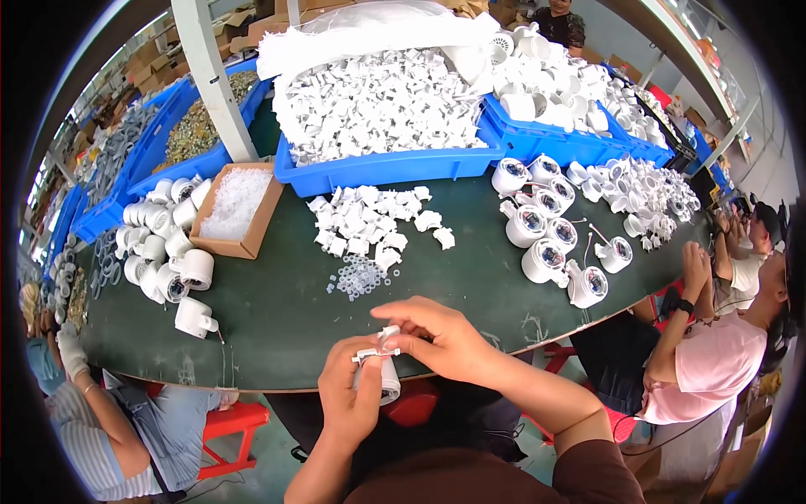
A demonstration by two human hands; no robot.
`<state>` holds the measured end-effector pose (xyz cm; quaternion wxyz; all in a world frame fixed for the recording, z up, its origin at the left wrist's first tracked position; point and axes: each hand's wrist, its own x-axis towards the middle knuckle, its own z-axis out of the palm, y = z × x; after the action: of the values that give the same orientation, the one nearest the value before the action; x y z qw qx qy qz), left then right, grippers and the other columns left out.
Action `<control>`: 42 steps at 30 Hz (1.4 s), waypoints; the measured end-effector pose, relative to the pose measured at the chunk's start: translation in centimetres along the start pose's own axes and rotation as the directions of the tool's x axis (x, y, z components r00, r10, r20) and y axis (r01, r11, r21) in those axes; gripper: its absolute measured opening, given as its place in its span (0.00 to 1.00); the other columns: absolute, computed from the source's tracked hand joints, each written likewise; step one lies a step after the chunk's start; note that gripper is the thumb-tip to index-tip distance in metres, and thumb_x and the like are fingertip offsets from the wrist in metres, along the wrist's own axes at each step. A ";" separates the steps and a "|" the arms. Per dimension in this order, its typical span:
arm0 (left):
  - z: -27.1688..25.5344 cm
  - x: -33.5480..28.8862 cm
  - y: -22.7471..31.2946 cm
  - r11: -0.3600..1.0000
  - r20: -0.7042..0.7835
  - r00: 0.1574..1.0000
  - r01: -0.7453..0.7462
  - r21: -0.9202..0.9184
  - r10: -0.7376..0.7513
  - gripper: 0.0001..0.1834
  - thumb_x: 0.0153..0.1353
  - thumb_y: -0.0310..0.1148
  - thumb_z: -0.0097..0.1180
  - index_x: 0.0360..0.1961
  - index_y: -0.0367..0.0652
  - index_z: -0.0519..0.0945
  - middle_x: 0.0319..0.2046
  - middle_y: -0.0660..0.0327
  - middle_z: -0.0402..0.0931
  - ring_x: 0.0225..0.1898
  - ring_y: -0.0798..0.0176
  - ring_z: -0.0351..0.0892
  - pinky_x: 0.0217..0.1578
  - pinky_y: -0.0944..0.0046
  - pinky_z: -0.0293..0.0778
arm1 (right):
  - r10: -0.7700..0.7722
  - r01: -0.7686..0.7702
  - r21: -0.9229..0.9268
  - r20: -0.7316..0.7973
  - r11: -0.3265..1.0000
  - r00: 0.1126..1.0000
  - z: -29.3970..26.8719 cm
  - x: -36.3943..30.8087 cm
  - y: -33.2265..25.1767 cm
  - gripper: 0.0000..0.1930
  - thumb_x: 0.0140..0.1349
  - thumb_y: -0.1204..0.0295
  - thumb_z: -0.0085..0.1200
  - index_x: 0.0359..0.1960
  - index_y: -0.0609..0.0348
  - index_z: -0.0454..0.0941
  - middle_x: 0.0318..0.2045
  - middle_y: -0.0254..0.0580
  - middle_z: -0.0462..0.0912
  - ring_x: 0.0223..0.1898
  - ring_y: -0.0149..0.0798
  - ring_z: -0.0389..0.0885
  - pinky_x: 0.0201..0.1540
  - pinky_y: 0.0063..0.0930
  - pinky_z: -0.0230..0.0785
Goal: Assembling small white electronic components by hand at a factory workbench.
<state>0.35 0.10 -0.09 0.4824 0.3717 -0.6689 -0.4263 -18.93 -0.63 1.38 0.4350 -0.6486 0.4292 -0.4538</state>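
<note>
My left hand [346, 395] is closed around a white cylindrical plastic housing [389, 382] at the front edge of the green table. A thin wire with a small white connector [366, 356] lies across the top of that housing. My right hand [445, 338] reaches over from the right, its thumb and fingers bent round a small white plastic piece [389, 333] above the housing. Fingers partly cover this piece. Just beyond my hands lie a pile of small translucent nuts [361, 277] and a heap of white plastic clips [369, 220].
A blue bin [386, 171] heaped with white pieces stands behind. Left are a cardboard box [267, 210] of translucent bits and several white housings [195, 270]. Housings with lenses [544, 259] stand right. People sit both sides; a white post [210, 76] rises behind.
</note>
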 end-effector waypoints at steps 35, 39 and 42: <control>0.5 -0.1 -0.3 0.890 -0.158 0.955 -0.163 0.425 0.250 0.17 0.71 0.35 0.42 0.50 0.35 0.78 0.47 0.51 0.79 0.45 0.47 0.73 0.48 0.52 0.68 | -0.077 0.049 -0.116 -0.250 0.992 0.965 6.2 -2.3 -1.1 0.23 0.63 0.88 0.58 0.60 0.61 0.78 0.45 0.36 0.78 0.45 0.28 0.79 0.51 0.24 0.72; 0.6 -0.1 -0.6 0.872 -0.138 0.956 -0.170 0.458 0.259 0.17 0.70 0.36 0.43 0.49 0.36 0.78 0.46 0.52 0.79 0.44 0.47 0.73 0.47 0.52 0.68 | -0.131 0.093 -0.138 -0.295 0.986 0.946 6.7 -2.4 -0.6 0.24 0.62 0.88 0.59 0.61 0.59 0.78 0.44 0.36 0.76 0.44 0.29 0.78 0.50 0.23 0.72; 0.5 0.0 -0.9 0.863 -0.141 0.951 -0.180 0.472 0.276 0.18 0.70 0.38 0.43 0.49 0.37 0.78 0.46 0.52 0.79 0.45 0.47 0.74 0.46 0.53 0.68 | -0.150 0.112 -0.144 -0.288 0.983 0.946 6.7 -2.3 -0.3 0.24 0.63 0.87 0.59 0.61 0.59 0.77 0.45 0.37 0.76 0.45 0.29 0.78 0.51 0.23 0.72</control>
<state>-0.07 -0.07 -0.99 0.4951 0.4335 -0.7363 -0.1577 -12.94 2.82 -0.21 0.2926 -0.6260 0.4734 -0.5462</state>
